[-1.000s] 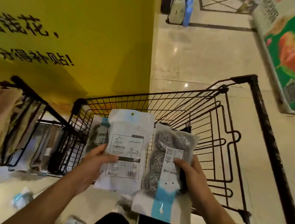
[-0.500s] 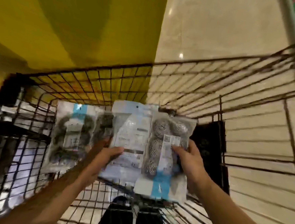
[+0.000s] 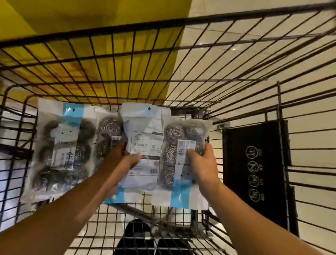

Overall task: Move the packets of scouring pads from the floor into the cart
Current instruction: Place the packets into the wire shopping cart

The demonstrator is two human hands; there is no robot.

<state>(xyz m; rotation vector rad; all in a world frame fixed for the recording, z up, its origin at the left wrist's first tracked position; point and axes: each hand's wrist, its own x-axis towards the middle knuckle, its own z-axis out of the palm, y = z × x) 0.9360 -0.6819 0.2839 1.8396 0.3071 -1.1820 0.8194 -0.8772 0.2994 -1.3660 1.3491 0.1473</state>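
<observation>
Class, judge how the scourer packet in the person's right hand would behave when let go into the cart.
The packet likely flops: thin film, held by the right hand alone. Probably light for its size, being coiled wire balls. Unlikely to roll, lying flat.

- My left arm reaches forward from the lower left, bare to the elbow, forearm angled up toward the middle of the view.
- My left hand [image 3: 126,160] has its grip on a white-backed packet [image 3: 143,145], thumb laid across its front and fingers hidden behind it.
- My right arm comes in from the lower right, also bare, forearm slanting up and inward.
- My right hand [image 3: 202,167] has its grip on a packet of scouring pads [image 3: 180,161], thumb pressed on the front label, fingers curled round its right edge.
- Both hands sit side by side at about the same height, wrists roughly straight.
- My dark-trousered legs show below, between the forearms.
</observation>
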